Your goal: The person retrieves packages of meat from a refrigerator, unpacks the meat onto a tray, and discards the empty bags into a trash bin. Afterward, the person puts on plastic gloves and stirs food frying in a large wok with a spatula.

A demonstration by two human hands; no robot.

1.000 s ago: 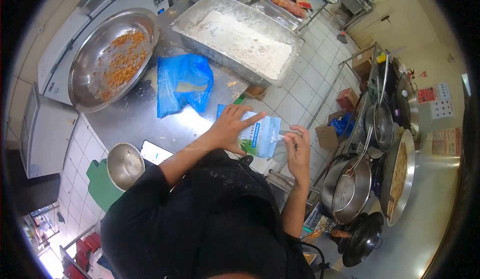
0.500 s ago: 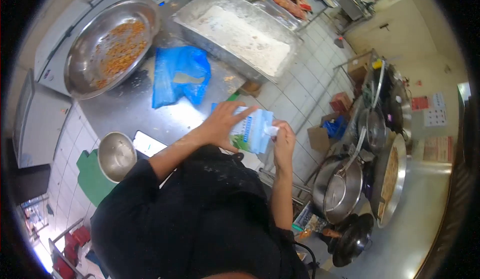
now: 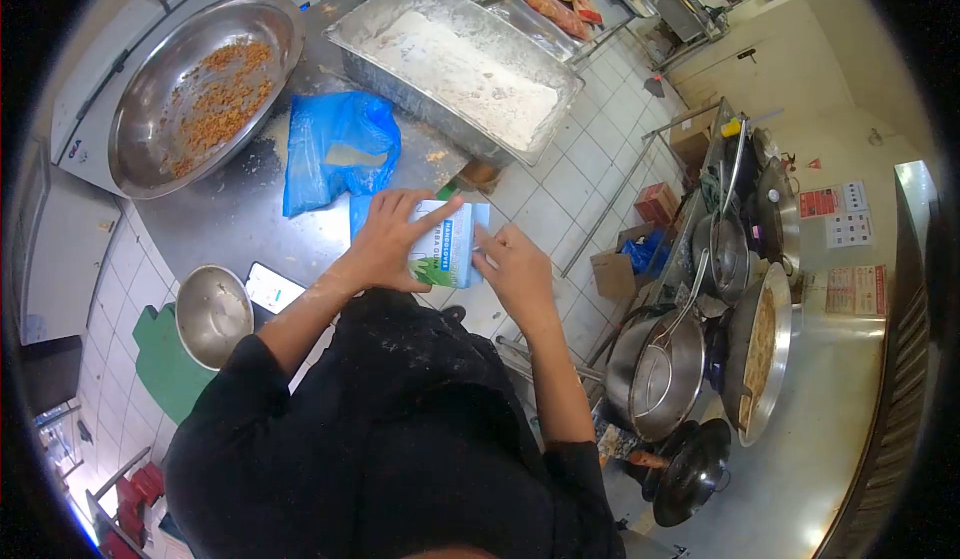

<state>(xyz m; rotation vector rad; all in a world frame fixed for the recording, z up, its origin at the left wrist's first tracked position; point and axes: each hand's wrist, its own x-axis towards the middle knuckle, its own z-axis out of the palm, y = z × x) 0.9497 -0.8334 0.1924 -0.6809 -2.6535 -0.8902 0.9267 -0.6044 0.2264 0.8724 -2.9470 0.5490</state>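
Observation:
My left hand grips a blue and white glove box with green leaf print, thumb below and fingers across the top. At the box's right end is my right hand, its fingers bent and drawn together against the opening. What those fingertips pinch, if anything, is hidden. Just beyond my left hand, a crumpled blue plastic bag lies on the steel table.
On the table stand a large steel bowl with orange-brown crumbs and a deep metal tray of white flour. A phone and a small bowl are at the left. Pans and a strainer line the right.
The white piece seen between my right fingers at the box's end no longer shows. My right fingers have moved in against the box. The whole view has shifted slightly.

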